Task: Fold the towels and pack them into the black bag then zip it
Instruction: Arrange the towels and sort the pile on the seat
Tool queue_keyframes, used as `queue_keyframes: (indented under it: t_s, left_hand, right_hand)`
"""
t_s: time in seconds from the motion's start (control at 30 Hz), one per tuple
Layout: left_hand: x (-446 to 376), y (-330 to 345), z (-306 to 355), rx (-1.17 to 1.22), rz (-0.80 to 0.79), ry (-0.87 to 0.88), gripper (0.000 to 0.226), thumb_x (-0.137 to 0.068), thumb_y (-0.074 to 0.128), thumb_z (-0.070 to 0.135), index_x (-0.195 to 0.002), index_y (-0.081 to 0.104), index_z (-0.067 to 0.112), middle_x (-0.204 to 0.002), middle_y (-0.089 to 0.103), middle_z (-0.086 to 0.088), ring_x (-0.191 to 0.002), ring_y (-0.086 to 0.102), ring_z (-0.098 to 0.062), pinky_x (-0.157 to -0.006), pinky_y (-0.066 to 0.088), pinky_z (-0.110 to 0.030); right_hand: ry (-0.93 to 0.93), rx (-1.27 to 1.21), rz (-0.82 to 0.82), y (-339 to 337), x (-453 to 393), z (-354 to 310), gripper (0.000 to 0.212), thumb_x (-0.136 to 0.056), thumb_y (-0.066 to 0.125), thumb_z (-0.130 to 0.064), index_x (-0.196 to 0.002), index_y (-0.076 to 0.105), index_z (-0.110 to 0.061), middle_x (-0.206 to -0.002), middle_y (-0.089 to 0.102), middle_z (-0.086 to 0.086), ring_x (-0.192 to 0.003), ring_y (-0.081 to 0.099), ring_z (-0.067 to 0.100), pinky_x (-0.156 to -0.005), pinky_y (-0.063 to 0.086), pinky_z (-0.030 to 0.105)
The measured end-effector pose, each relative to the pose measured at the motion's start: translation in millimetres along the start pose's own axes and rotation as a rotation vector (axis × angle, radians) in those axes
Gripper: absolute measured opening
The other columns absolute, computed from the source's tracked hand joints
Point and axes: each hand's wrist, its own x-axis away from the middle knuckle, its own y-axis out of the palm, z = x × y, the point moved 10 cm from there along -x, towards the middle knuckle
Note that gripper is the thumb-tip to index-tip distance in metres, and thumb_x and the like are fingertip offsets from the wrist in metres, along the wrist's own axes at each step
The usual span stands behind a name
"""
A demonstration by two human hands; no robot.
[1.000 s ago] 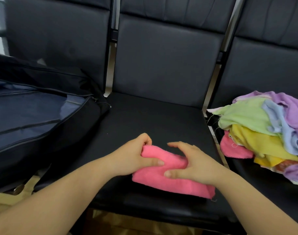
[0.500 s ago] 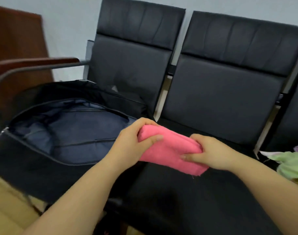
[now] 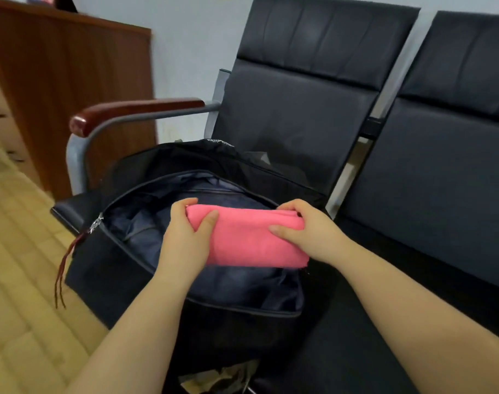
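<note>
— What is being shown of the surface and the room?

— A row of black padded seats (image 3: 430, 177) is being seen against a pale wall. A dark red wooden armrest (image 3: 134, 112) on a grey metal frame is being shown at the left end of the row, and a brown wooden panel (image 3: 66, 86) is standing behind it. Light wood-patterned flooring (image 3: 18, 280) is being seen at the lower left.

— And the task's things?

— The black bag (image 3: 123, 268) is lying on the leftmost seat, unzipped, with its dark blue lining being exposed. A metal zipper pull (image 3: 96, 223) with a dark red tassel is hanging at the bag's left edge. The pink towel (image 3: 248, 237), folded into a thick oblong, is being held just above the open mouth of the bag.

— How is it being gripped?

— Its left end is being pinched by the left hand (image 3: 185, 237), thumb on top and fingers curled over the far edge. Its right end is being clasped by the right hand (image 3: 308, 231) in the same way.

— Is any writing being made out?

— A small pale strip is being seen at the bag's upper rim, but it is too blurred to be read.
</note>
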Motion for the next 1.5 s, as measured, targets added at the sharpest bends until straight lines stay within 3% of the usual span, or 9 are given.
queue_keyframes:
  t_s: [0.13,0.6,0.77,0.87,0.97,1.07,1.23,1.37,1.5]
  left_hand:
    - [-10,1,-39,-0.171,-0.058,-0.145,0.043,-0.096,0.053,0.023,-0.135,0.037,0.011,-0.132,0.05,-0.015,-0.121,0.047,-0.032,-0.089,0.032,-0.03]
    - [18,40,-71,-0.709,-0.569,-0.184,0.042,-0.098,0.045,0.039,-0.13,0.042,0.011,-0.134,0.052,-0.015,-0.121,0.05,-0.029,-0.092,0.036,-0.028]
    - [13,32,-56,-0.758,-0.414,-0.058,0.048,-0.098,0.045,0.035,-0.141,0.033,0.018,-0.147,0.034,-0.011,-0.135,0.034,-0.028,-0.108,0.026,-0.032]
    - [22,49,-35,-0.843,-0.435,0.152,0.055,-0.101,0.036,0.039,-0.15,0.02,0.021,-0.16,0.012,-0.005,-0.147,0.01,-0.021,-0.116,0.01,-0.034]
    - [42,73,-53,-0.95,-0.689,0.077,0.061,-0.101,0.02,0.049,-0.153,0.006,0.022,-0.161,-0.001,-0.002,-0.148,-0.002,-0.02,-0.119,0.001,-0.039]
    - [54,75,-64,-0.986,-0.799,-0.001,0.063,-0.101,0.016,0.049,-0.153,-0.005,0.02,-0.16,-0.011,-0.002,-0.148,-0.01,-0.02,-0.118,-0.003,-0.038]
    - [65,75,-66,-1.047,-0.844,0.004,0.066,-0.101,0.018,0.049,-0.151,-0.014,0.021,-0.158,-0.021,-0.001,-0.146,-0.019,-0.019,-0.119,-0.008,-0.041]
    - [62,75,-66,-1.076,-0.842,-0.004,0.066,-0.101,0.017,0.051,-0.152,-0.012,0.021,-0.159,-0.018,-0.001,-0.146,-0.018,-0.02,-0.118,-0.01,-0.044]
    - [41,71,-31,-1.009,-0.608,0.081,0.061,-0.101,0.022,0.048,-0.153,0.011,0.017,-0.161,0.007,-0.006,-0.148,-0.001,-0.025,-0.117,-0.005,-0.043]
  right_hand:
    - [-0.013,0.027,-0.024,37,-8,7,0.038,-0.092,0.061,-0.032,-0.127,0.052,-0.018,-0.129,0.055,-0.003,-0.122,0.049,0.013,-0.093,0.03,0.015]
    - [-0.01,0.557,-0.355,73,-3,28,0.028,-0.097,0.045,-0.037,-0.118,0.058,-0.023,-0.12,0.058,0.005,-0.116,0.052,0.024,-0.094,0.041,0.032]
    - [-0.094,0.889,-0.287,70,3,16,0.039,-0.098,0.036,-0.036,-0.132,0.053,-0.024,-0.141,0.041,0.007,-0.136,0.027,0.025,-0.116,0.007,0.046]
    - [-0.208,0.778,-0.272,85,8,-8,0.046,-0.099,0.035,-0.031,-0.145,0.038,-0.022,-0.153,0.029,0.005,-0.144,0.016,0.02,-0.117,-0.001,0.042]
    - [-0.126,0.632,-0.42,106,19,3,0.058,-0.1,0.024,-0.05,-0.152,0.021,-0.024,-0.159,0.017,0.002,-0.148,0.004,0.016,-0.118,-0.003,0.039]
    - [-0.081,0.568,-0.389,106,30,24,0.094,-0.073,-0.001,-0.079,-0.153,0.005,-0.029,-0.161,-0.002,-0.003,-0.147,-0.011,0.012,-0.117,-0.01,0.035]
    - [-0.111,0.492,-0.225,106,40,43,0.124,-0.046,-0.03,-0.088,-0.152,-0.003,-0.032,-0.161,-0.006,-0.008,-0.145,-0.016,0.008,-0.113,-0.016,0.029]
    - [-0.122,0.381,-0.205,103,38,42,0.118,-0.051,-0.022,-0.088,-0.152,0.004,-0.033,-0.161,-0.003,-0.009,-0.142,-0.015,0.001,-0.113,-0.014,0.026]
    - [-0.064,0.031,-0.073,57,46,41,0.084,-0.075,0.02,-0.075,-0.148,0.027,-0.034,-0.157,0.014,-0.012,-0.144,-0.001,-0.001,-0.115,-0.006,0.021]
